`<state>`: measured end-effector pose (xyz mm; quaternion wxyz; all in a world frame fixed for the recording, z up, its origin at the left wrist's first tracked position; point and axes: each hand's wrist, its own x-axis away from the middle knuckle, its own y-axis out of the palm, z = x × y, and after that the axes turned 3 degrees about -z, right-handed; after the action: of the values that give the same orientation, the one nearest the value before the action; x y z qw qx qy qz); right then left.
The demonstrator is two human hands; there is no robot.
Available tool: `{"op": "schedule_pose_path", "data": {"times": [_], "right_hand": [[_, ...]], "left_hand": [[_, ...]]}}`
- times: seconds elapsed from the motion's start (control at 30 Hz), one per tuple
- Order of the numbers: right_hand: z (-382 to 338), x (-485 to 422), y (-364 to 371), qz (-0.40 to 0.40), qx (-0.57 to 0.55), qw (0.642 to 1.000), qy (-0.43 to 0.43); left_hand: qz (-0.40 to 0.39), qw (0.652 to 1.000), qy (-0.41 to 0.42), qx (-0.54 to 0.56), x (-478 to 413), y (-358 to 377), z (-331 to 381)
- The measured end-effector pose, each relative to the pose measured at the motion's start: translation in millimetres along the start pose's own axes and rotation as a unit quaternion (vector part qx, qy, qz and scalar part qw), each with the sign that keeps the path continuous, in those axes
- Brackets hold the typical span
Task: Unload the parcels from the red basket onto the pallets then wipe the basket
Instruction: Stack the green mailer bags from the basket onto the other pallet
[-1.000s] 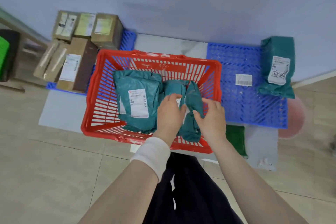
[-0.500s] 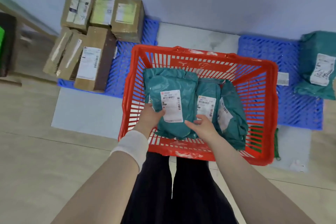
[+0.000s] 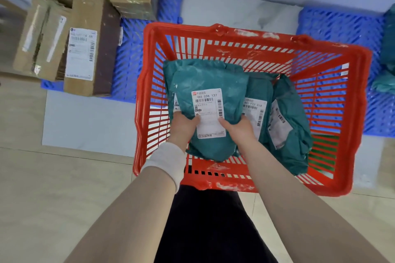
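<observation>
The red basket stands on the floor in front of me with several teal plastic parcels inside. My left hand and my right hand grip the near end of the top left teal parcel, thumbs on its white label. Two more teal parcels lie beside it in the basket's right half. A blue pallet at the left carries cardboard boxes. A second blue pallet lies behind the basket at the right, with a teal parcel on it at the frame edge.
A pale wall runs along the back. A grey-white sheet covers the floor under the pallets. Beige floor tiles spread to the left. My dark clothing fills the bottom centre. Something green shows through the basket's right side.
My hands moved from the middle parcels to the left parcel and took hold of its near end. The view shifted left and closer, so the basket now sits further right.
</observation>
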<state>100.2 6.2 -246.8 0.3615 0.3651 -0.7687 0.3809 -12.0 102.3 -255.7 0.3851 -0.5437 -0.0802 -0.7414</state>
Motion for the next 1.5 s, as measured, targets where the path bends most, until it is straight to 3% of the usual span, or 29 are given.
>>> {"op": "schedule_pose_path", "data": {"times": [0.43,0.7,1.03,1.3,1.5], "right_hand": [[-25,78,-90,-0.016,-0.156,0.985,-0.072],[-6,95,-206,0.037,-0.22,0.965,-0.137],[34,22,-409,0.1,-0.184,0.969,-0.129],[25,-56,-465,0.096,-0.174,0.976,-0.095],[-5,-136,-485,0.168,-0.082,0.975,-0.119]], "left_hand": [[-0.076,0.989,0.079,0.101,101,-2,47],[-0.096,0.971,0.14,0.166,165,96,107],[-0.101,0.97,0.145,0.164,175,308,194],[-0.059,0.981,0.124,0.137,119,385,238],[-0.04,0.98,0.119,0.156,51,415,283]]}}
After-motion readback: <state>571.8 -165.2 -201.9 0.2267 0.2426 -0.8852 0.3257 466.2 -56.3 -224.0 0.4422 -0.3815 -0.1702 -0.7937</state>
